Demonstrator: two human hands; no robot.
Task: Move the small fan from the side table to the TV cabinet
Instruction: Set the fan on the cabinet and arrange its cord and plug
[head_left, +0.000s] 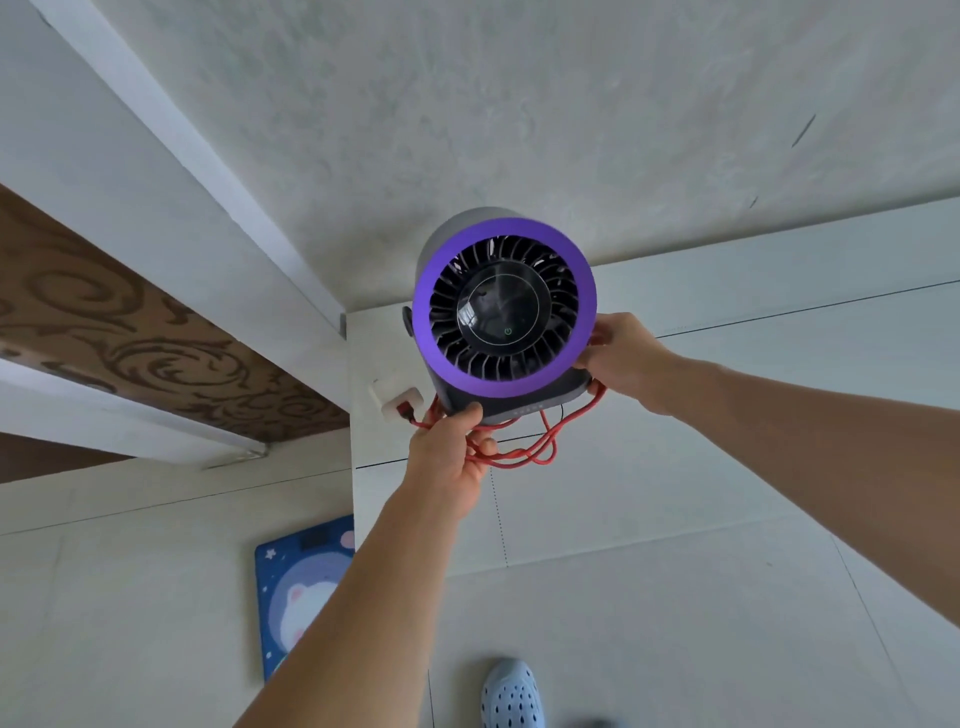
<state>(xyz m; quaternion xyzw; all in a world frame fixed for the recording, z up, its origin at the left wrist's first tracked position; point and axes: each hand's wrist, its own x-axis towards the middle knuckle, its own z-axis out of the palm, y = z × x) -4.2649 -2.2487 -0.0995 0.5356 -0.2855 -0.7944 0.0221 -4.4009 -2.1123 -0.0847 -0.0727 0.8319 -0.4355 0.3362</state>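
Note:
The small fan (503, 306) is grey with a purple front ring and a black grille, and a green power light glows on its hub. It is held in the air in front of me, above the tiled floor. My left hand (451, 457) grips its base from below, with loops of the red cable (524, 452) bunched in the fingers. My right hand (626, 361) holds the base at its right side. A white plug adapter (390, 401) hangs at the cable's end, left of the base. Neither the side table nor the TV cabinet can be made out.
A pale textured wall (519, 114) stands behind the fan. A brown patterned panel (130, 332) with white trim is at the left. A blue bathroom scale with a bear picture (301, 592) lies on the floor, and my light blue shoe (511, 693) shows at the bottom.

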